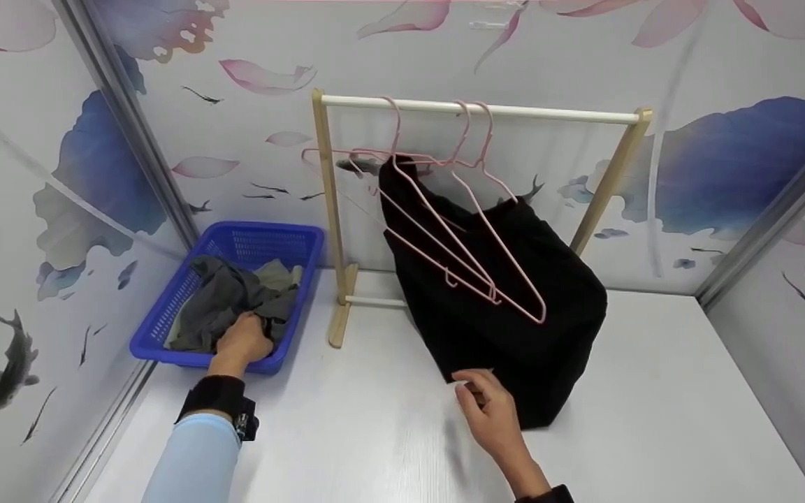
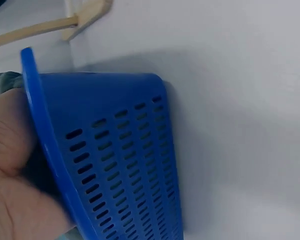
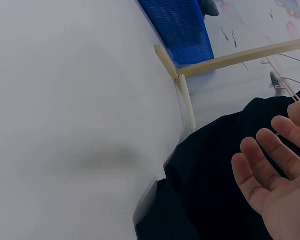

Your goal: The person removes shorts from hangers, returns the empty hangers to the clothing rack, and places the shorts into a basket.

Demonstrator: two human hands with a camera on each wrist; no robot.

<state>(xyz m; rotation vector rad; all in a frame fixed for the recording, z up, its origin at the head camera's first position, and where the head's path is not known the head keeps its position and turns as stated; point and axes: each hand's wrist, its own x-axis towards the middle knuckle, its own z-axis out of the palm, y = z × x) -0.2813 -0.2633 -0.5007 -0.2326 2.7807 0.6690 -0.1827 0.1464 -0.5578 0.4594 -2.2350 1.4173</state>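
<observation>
At the basket, my left hand [image 1: 245, 338] reaches over the near rim with its fingers curled into a dark grey garment [image 1: 217, 297]; the fingertips are hidden in the cloth. The blue plastic basket [image 2: 110, 100] has slotted walls, and its rim passes close by the palm in the left wrist view. My right hand [image 1: 492, 412] holds nothing, its fingers loosely bent in front of the lower part of a black garment [image 1: 549, 293]. That garment hangs on a pink hanger [image 1: 490, 216]; the right wrist view shows the relaxed fingers [image 3: 262, 160] overlapping the dark cloth.
A rack with a white rail [image 1: 549, 112] and wooden legs [image 1: 612, 178] stands at the back of the white table [image 1: 360, 419]. More pink hangers [image 1: 397, 119] hang from the rail. Patterned walls [image 1: 270, 42] enclose the table at the back and sides.
</observation>
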